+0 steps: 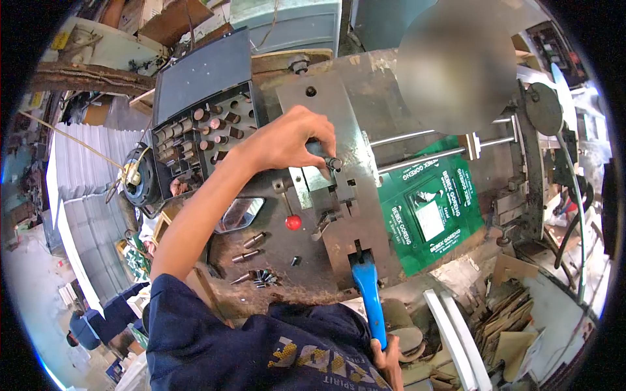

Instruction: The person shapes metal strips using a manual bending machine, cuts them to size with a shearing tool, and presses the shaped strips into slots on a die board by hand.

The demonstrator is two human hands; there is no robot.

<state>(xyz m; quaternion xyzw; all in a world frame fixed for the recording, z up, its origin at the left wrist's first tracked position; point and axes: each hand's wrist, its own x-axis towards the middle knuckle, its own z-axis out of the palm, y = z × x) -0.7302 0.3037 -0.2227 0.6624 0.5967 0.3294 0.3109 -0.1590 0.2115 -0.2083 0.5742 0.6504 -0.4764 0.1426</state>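
My left hand (297, 140) reaches over the steel plate of a machine (329, 107), its fingers curled and pinched around a small round metal piece (334, 163). The fingers partly hide that piece. My right hand (386, 355), low in the view, is wrapped around the lower end of a blue handle (370, 293). The upper end of this handle meets a slot in the metal plate. Below my left hand, a short lever with a red ball knob (293, 223) stands on the machine bed.
A case (203, 78) with its lid up holds several metal cylinders. Loose metal pins (248, 255) and small bits (264, 279) lie on the worn table. A green printed sheet (430, 208) lies under two steel rods (424, 159). Cardboard scraps (502, 313) are piled lower right.
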